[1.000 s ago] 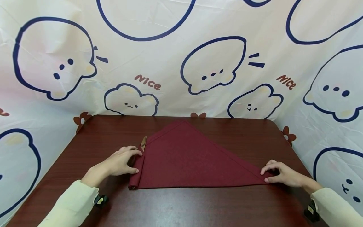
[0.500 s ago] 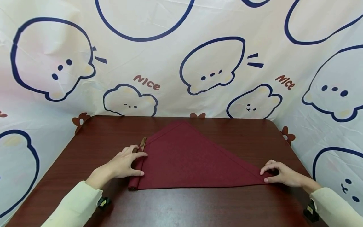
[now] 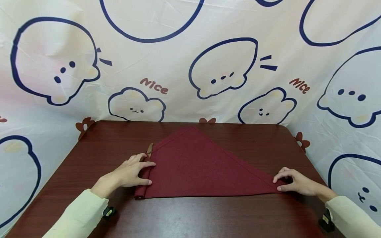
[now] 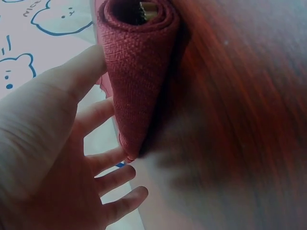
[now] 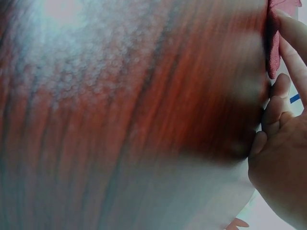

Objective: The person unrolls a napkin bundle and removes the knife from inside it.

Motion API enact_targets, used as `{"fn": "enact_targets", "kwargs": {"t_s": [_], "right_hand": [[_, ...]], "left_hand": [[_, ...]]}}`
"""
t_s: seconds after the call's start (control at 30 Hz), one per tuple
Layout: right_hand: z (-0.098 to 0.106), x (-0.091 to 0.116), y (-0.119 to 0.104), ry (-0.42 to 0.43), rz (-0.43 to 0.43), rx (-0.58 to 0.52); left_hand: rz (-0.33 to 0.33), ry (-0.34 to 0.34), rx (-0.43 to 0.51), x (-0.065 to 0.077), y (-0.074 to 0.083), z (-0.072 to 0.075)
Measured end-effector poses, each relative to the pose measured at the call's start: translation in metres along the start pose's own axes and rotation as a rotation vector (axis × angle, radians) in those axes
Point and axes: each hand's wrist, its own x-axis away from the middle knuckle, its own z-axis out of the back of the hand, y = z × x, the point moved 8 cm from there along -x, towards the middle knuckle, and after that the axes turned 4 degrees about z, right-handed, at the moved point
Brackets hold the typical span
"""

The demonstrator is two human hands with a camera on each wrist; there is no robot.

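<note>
A dark red cloth (image 3: 202, 165) lies folded in a triangle on the table. Its left end is wound into a roll (image 4: 139, 72). From the roll's far end sticks a flat, tan tip (image 3: 150, 149); inside the near opening shows a gold-coloured piece (image 4: 148, 10), its kind unclear. My left hand (image 3: 129, 172) rests over the roll, fingers spread, with thumb and index fingertips touching the cloth just right of it. At the cloth's right corner my right hand (image 3: 297, 183) presses down with thumb and index fingertips, slightly apart. Its other fingers are partly hidden.
The brown wood-grain table (image 3: 190, 218) has rounded far corners. Behind and beside it hangs a white sheet (image 3: 178, 66) printed with blue cartoon outlines. A small dark device (image 3: 109, 212) sits at the left wrist, another dark device (image 3: 326, 222) at the right.
Over the first half second my left hand shifted slightly right, so its thumb and index finger came across the roll onto the flat cloth. It then barely moves. My right hand stays put.
</note>
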Motion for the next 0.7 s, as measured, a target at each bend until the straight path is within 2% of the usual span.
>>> {"fn": "enact_targets", "kwargs": {"t_s": [0.33,0.57,0.7], "right_hand": [[-0.0006,-0.0002,0.0008,-0.006,-0.002,-0.014],[0.0004,-0.0012,-0.0014,0.016,0.022,0.0],[0.0007,-0.0007,-0.0007,0.013,0.008,0.002]], "left_hand": [[0.025,0.021,0.01,0.0014,-0.0079,0.0015],[0.023,0.009,0.004,0.0005,-0.0062,0.003],[0.014,0.003,0.009,0.0008,-0.0054,0.0021]]}}
